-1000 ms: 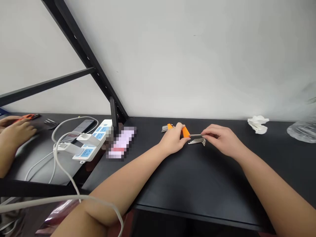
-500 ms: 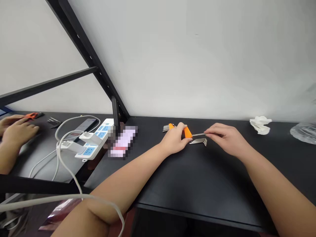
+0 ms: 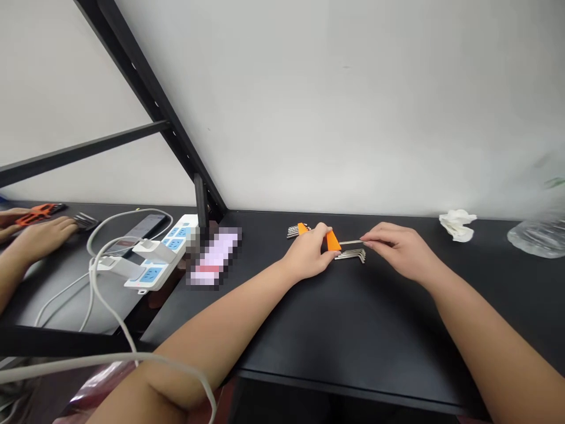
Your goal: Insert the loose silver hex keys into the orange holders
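My left hand (image 3: 310, 252) is closed around an orange and black hex key holder (image 3: 333, 240) on the black table. My fingers hide the middle of the holder. Between the fingertips of my right hand (image 3: 397, 247) is pinched a thin metal hex key (image 3: 352, 242), whose far end meets the holder's right side. Just below it, several L-shaped hex keys (image 3: 353, 254) lie side by side on the table. More silvery hex keys (image 3: 292, 231) show to the left of the holder, behind my left hand.
A white power strip (image 3: 165, 253) with plugged-in chargers and cables stands left, beside a blurred-out phone (image 3: 215, 259). Crumpled tissue (image 3: 458, 225) and clear plastic (image 3: 538, 238) lie right. Another person's hand (image 3: 46, 235) works beyond the black frame (image 3: 159, 112).
My hands keep their hold on the holder and the hex key, hardly moving. The view has shifted slightly. At the far left, the other person's hand has moved toward the dark metal pieces.
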`<state>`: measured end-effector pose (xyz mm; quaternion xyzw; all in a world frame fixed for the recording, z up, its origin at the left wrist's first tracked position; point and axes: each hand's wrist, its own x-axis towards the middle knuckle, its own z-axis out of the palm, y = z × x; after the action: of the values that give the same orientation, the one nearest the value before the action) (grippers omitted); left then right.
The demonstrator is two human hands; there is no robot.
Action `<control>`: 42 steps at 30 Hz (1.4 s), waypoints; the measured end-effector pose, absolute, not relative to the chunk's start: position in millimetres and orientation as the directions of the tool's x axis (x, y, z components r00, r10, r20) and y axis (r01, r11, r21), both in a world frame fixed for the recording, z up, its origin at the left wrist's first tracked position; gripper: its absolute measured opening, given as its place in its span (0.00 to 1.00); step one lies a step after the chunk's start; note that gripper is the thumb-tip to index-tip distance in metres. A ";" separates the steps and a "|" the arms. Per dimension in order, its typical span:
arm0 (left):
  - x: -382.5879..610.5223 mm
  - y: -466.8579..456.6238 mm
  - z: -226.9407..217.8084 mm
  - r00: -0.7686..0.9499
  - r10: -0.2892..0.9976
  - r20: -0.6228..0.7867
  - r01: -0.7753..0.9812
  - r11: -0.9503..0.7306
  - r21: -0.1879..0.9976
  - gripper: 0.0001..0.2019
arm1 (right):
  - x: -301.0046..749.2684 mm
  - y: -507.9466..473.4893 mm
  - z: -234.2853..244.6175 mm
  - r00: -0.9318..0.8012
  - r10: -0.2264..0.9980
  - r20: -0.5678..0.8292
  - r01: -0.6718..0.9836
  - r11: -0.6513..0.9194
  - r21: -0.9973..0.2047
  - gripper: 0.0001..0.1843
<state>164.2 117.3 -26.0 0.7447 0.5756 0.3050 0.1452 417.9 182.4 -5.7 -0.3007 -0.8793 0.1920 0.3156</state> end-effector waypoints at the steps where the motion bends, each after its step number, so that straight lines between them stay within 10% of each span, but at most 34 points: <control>1: 164.3 117.5 -25.6 0.155 0.946 0.285 0.776 -0.295 0.558 0.22 | 417.9 182.2 -5.1 -0.628 0.645 0.436 0.403 0.748 -0.526 0.13; 14: 164.7 118.4 -27.1 0.192 0.926 0.326 0.794 -0.341 0.503 0.23 | 419.0 178.7 1.2 -0.670 0.670 0.319 0.413 0.694 -0.590 0.14; 25: 175.0 115.2 -27.1 0.237 0.895 0.378 0.854 -0.378 0.357 0.19 | 373.5 159.9 -15.9 -0.607 0.790 -0.087 0.300 0.127 -0.945 0.15; 34: 169.1 120.0 -27.8 0.159 0.938 0.307 0.817 -0.300 0.493 0.22 | 404.8 178.2 -21.2 -0.705 0.698 0.126 0.611 0.688 -0.391 0.09; 42: 168.3 120.0 -24.1 0.155 0.945 0.289 0.837 -0.281 0.470 0.16 | 398.0 175.6 -24.6 -0.741 0.667 0.079 0.623 0.727 -0.288 0.07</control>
<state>168.3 120.0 -24.1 0.7533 0.5912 0.2704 0.0997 398.0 175.6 -24.6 -0.3487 -0.9250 0.1221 0.0890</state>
